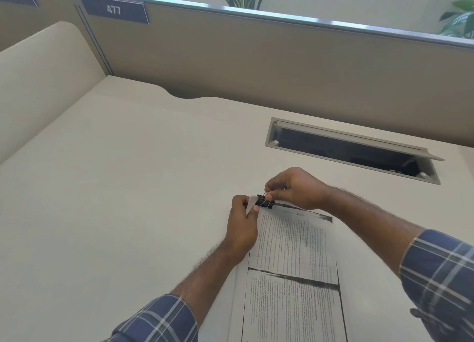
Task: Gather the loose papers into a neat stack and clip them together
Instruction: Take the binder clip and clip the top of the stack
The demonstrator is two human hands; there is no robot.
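A stack of printed papers (292,262) lies on the cream desk (128,187), running from the near edge toward the middle. A black binder clip (264,202) sits on the stack's far left corner. My left hand (242,226) pinches that corner of the papers beside the clip, thumb on top. My right hand (295,187) reaches in from the right and grips the clip's wire handle between thumb and forefinger. Both forearms wear blue plaid sleeves.
An open cable hatch (351,150) with a raised lid is set into the desk, far right of the hands. A tan partition (256,59) labelled 477 closes the back. A cream side divider (38,72) stands at the left. Plants show behind the partition.
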